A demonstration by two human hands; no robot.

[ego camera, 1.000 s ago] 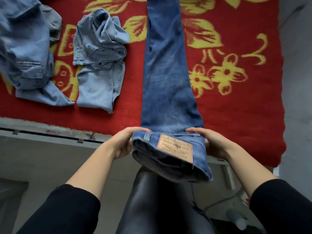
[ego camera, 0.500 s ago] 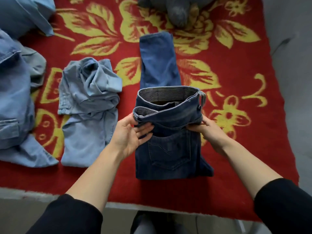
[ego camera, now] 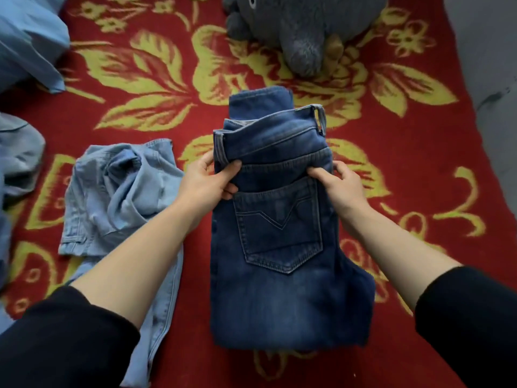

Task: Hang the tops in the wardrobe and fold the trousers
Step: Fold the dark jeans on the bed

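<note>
**Dark jeans folded on the blanket, both hands at the waistband**

From my seat I see the dark jeans lying flat on the red flowered blanket, just right of the middle of the view. Their long axis runs from near to far. The folded edge is at the near end and the waistband at the far end. A leg end sticks out a little past the waistband on the far side.

The denim is deep blue with paler worn patches. A back pocket faces up, its opening toward the far end and its stitched point toward me, with a V sewn across it. A belt loop shows at the far right corner of the waistband.

The left hand grips the left edge just below the waistband, thumb on top of the cloth and fingers curled round the side. The right hand does the same on the right edge, thumb pressed on the denim above the pocket. The hands are apart, one on each side of the garment. Black sleeves cover both forearms near me.

Crumpled pale blue jeans lie just left of the dark pair, partly under the left forearm. A grey plush toy sits at the far edge, and more blue clothing lies in the far left corner.
</note>
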